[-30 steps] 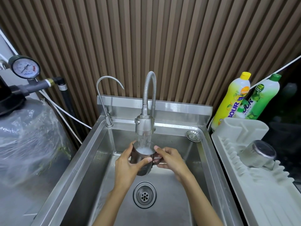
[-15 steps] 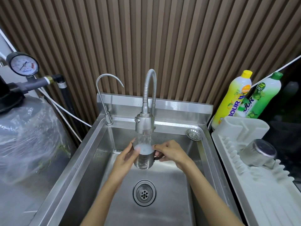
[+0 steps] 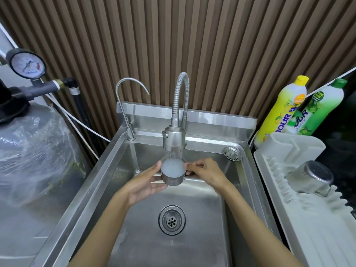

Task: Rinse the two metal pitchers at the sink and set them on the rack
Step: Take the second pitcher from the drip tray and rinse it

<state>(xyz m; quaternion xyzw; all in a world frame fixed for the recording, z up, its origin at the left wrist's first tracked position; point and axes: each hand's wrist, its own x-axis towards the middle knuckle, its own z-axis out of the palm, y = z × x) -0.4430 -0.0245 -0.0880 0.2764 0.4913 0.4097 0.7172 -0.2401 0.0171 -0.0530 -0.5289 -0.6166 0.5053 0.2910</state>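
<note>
Against a wall of brown vertical slats (image 3: 212, 54) sits a steel sink (image 3: 92, 182), its drain (image 3: 171, 220) in the middle of the basin and a small strainer (image 3: 232, 153) at the back right corner. A slim curved tap (image 3: 123, 105) stands at the back left; beside it the hose faucet (image 3: 174, 139) runs water straight down. To my left are a pressure gauge (image 3: 26, 63) and a tank under clear plastic (image 3: 34, 157). To my right is the white rack (image 3: 308, 218), one pitcher lying tipped on it (image 3: 310, 179), with a yellow bottle (image 3: 283, 108) and a green bottle (image 3: 317, 110) behind.

Under the stream I hold the other pitcher (image 3: 172, 175) upright above the basin, full of white, foaming water. My left hand (image 3: 146, 185) cups its side and bottom, palm up, fingers wrapped around it. My right hand (image 3: 204, 171) comes in from the other side, fingers closed at the handle side. Both forearms reach up from the lower edge.
</note>
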